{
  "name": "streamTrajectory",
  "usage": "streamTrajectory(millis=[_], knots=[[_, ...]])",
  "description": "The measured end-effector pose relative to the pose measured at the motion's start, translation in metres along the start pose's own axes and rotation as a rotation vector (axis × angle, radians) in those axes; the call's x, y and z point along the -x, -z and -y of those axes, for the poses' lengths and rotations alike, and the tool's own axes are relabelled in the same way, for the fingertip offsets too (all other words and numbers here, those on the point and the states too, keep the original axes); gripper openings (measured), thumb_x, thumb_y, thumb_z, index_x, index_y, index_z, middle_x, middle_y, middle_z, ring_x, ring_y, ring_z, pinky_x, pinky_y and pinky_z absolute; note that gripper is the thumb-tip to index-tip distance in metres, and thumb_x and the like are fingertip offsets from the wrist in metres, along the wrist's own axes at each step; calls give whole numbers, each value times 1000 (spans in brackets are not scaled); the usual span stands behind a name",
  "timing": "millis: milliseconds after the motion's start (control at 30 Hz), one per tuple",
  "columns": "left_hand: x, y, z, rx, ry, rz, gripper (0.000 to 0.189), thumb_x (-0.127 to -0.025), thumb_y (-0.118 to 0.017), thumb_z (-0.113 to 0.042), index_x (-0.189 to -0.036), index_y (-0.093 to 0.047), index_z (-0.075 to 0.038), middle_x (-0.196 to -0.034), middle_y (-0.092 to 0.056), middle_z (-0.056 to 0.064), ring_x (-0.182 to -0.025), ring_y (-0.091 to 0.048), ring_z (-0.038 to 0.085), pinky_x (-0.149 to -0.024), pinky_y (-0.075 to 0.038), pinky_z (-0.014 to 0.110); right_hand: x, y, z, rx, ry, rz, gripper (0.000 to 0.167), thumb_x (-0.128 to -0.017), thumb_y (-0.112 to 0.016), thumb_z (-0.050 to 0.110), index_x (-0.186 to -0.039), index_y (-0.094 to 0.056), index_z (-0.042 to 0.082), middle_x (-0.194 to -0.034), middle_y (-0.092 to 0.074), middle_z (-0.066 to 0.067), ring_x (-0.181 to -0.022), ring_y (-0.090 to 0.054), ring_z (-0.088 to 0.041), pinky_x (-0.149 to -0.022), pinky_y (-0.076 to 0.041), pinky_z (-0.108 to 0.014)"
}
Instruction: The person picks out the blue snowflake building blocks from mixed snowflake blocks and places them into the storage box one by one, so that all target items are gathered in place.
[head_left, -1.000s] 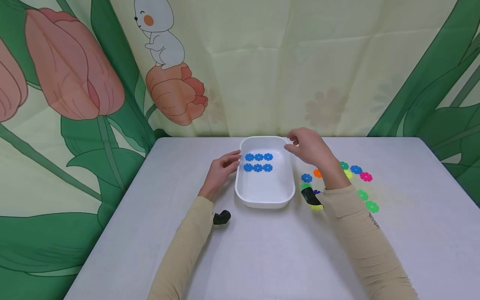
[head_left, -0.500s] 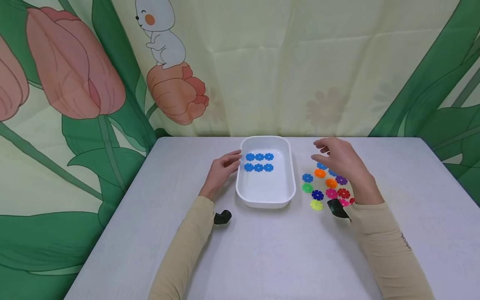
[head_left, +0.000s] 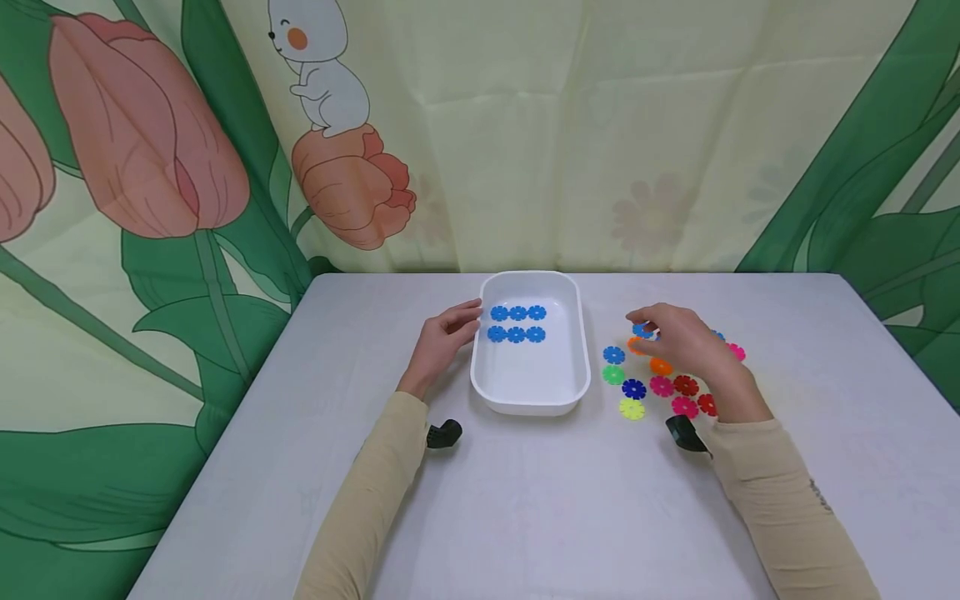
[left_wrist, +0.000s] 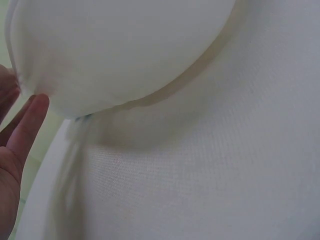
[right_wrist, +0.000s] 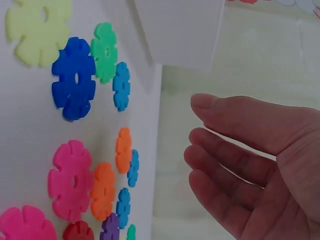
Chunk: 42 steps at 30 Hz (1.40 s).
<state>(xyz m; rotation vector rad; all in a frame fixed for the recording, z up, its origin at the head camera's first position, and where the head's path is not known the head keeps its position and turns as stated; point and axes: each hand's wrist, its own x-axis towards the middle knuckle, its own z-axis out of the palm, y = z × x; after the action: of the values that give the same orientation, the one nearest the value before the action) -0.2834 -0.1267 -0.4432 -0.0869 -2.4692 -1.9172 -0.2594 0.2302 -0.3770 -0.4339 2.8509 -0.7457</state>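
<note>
- A fabric backdrop (head_left: 525, 150) printed with pink tulips, green leaves and a white cartoon animal on an orange flower fills the area behind the table.
- The table (head_left: 480, 517) has a white covering and carries everything in hand.
- A beige left sleeve (head_left: 367, 500) and a beige right sleeve (head_left: 787, 500) reach in from the near edge.
- A white rectangular tray (head_left: 532, 379) with rounded corners stands near the table's far edge, between the hands.
- The right hand (head_left: 686, 337) hovers over the loose pieces, fingers half bent, thumb well parted from them, with nothing in its grasp.
- The left hand (head_left: 441, 343) rests its fairly straight fingers against the tray's left wall, without gripping it.
- A black wrist device sits at each cuff, left (head_left: 445, 434) and right (head_left: 686, 433).
- Six blue snowflake discs (head_left: 518, 313) lie inside the tray, toward its far left, in two rows of three; whether neighbours interlock I cannot tell.
- Loose snowflake discs (head_left: 662, 386) in pink, red, orange, green, yellow, purple and blues are spread right of the tray, some hidden under the right hand; one light blue disc (head_left: 642, 331) shows just below its fingertips.
</note>
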Motion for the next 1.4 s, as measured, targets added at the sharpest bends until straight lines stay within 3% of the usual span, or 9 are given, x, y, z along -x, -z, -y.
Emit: streamTrajectory(millis=[200,500,733,1000,1200,1400], knots=[[1,1,-1,9,1,3,29,-96,-65,-22,-123,-69,-12,-135,-56,-14,-124,-55,12,-92,-53,26,-3,-9,-5,8,7,32,50,-90,-70,11,-135,-53,-4,-124,-57,-25,-113,-52,-42,-87,-55,-50],[1,1,-1,16,7,20,30,-95,-65,-23,-123,-68,-12,-135,-56,-15,-124,-54,12,-92,-53,26,-7,-24,-13,15,-28,96,48,-91,-67,11,-137,-55,4,-137,-50,-25,-124,-43,-46,-92,-51,-57],[2,1,-2,12,6,22,31,-95,-65,-23,-124,-68,-11,-136,-56,-15,-124,-54,12,-92,-53,26,-9,-29,-17,69,45,120,41,-89,-69,9,-130,-63,4,-135,-53,-22,-126,-43,-46,-90,-53,-55],[1,2,-2,19,0,22,30,-95,-65,-21,-123,-68,-10,-135,-56,-14,-124,-54,12,-91,-53,25,-11,-29,-18,82,86,101,36,-87,-71,8,-122,-67,1,-122,-59,-20,-115,-52,-41,-89,-55,-51],[1,1,-2,18,1,18,29,-95,-66,-21,-122,-69,-12,-135,-56,-14,-124,-54,12,-91,-54,25,-11,-31,-18,69,111,109,41,-87,-73,10,-126,-65,3,-124,-58,-19,-116,-51,-40,-90,-55,-51],[1,2,-2,15,5,17,29,-95,-66,-21,-122,-69,-11,-135,-56,-14,-124,-54,12,-91,-54,25,-11,-31,-18,85,143,121,35,-87,-73,10,-121,-68,4,-121,-59,-16,-113,-53,-38,-88,-55,-49]])
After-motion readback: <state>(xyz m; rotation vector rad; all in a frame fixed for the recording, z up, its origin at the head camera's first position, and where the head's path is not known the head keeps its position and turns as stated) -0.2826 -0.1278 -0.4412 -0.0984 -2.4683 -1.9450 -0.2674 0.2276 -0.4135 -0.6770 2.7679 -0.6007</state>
